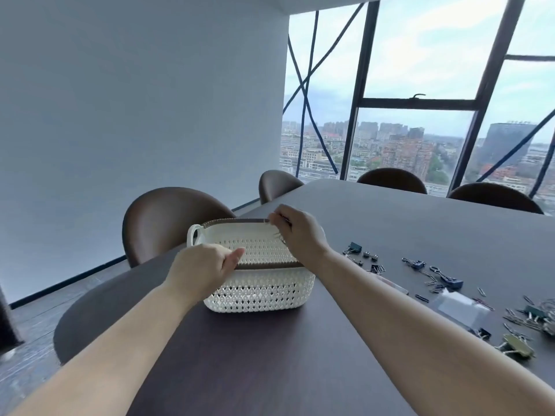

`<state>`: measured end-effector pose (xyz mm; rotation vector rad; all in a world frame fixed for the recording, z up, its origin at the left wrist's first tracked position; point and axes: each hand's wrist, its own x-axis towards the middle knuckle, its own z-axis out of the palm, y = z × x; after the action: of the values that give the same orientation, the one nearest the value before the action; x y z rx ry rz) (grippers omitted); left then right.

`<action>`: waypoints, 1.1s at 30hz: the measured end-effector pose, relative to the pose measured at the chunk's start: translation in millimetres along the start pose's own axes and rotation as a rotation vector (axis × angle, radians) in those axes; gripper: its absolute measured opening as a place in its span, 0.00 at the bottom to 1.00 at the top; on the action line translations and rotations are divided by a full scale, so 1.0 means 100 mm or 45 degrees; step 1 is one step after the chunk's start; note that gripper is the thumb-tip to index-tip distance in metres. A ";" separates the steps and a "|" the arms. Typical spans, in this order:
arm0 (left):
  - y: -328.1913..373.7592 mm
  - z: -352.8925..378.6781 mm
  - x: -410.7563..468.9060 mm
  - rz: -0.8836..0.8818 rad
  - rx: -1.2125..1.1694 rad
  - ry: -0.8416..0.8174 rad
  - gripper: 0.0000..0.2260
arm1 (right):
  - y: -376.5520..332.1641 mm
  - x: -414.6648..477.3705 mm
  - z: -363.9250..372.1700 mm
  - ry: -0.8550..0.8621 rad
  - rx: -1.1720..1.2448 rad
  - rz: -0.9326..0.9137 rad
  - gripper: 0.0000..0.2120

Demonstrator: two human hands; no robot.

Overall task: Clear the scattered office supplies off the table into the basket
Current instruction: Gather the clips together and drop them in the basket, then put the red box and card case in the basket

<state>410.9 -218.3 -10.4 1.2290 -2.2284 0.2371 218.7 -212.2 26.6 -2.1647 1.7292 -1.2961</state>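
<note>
Both hands (255, 250) at basket (261, 292); no readable labels.

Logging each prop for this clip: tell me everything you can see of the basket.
The basket is white plastic lattice with diamond-shaped holes, a brown band around its rim and a loop handle at its left end. It stands upright on the dark table, left of the scattered clips. The left hand grips its near rim; the right hand is over its far right rim, fingers pinched on something thin. Its contents cannot be made out.
</note>
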 end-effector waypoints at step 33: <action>2.02 1.20 0.35 0.383 -0.228 -0.337 0.24 | 1.76 -1.65 -1.60 -0.119 -0.545 0.572 0.10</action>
<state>182.7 -180.1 -64.8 0.8688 -2.5979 -0.0134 -19.8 -70.5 -57.5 -1.7974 2.4372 -0.7557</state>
